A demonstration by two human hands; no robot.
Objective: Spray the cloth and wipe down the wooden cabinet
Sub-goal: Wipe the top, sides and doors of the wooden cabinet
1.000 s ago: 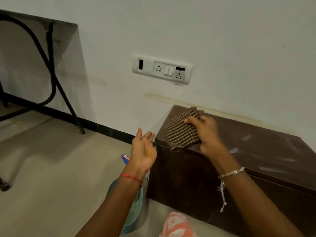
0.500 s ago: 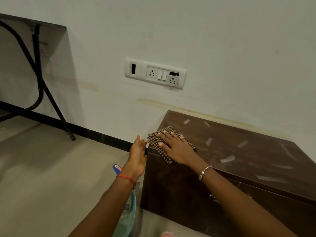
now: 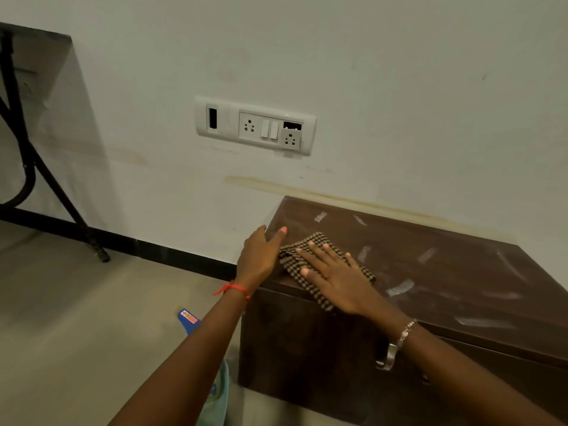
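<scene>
Forearms reach in from the bottom edge, the left one crossing a pale green garment (image 3: 215, 395) and a blue bottle cap (image 3: 188, 320) on the floor (image 3: 76, 318). A red thread (image 3: 233, 289) circles the left wrist; a silver bracelet (image 3: 405, 329) circles the right. The right hand (image 3: 336, 279) lies flat, fingers spread and straight, palm pressing a brown checked cloth (image 3: 302, 252) onto the top of the dark wooden cabinet (image 3: 445, 272); its grip is fully open and closes on nothing, only weighing the cloth down. The cloth sits under and just ahead of that palm, near the cabinet's left front corner, with one edge poking out past the fingertips. Just left of it, the left hand (image 3: 259, 252) rests against the cabinet's left edge, fingers extended and loose, thumb on the top surface, holding nothing. Pale streaks mark the top to the right of the cloth. Beyond, a white socket panel (image 3: 255, 126) is set in the wall (image 3: 399, 87), and black metal legs (image 3: 46, 179) stand far left.
</scene>
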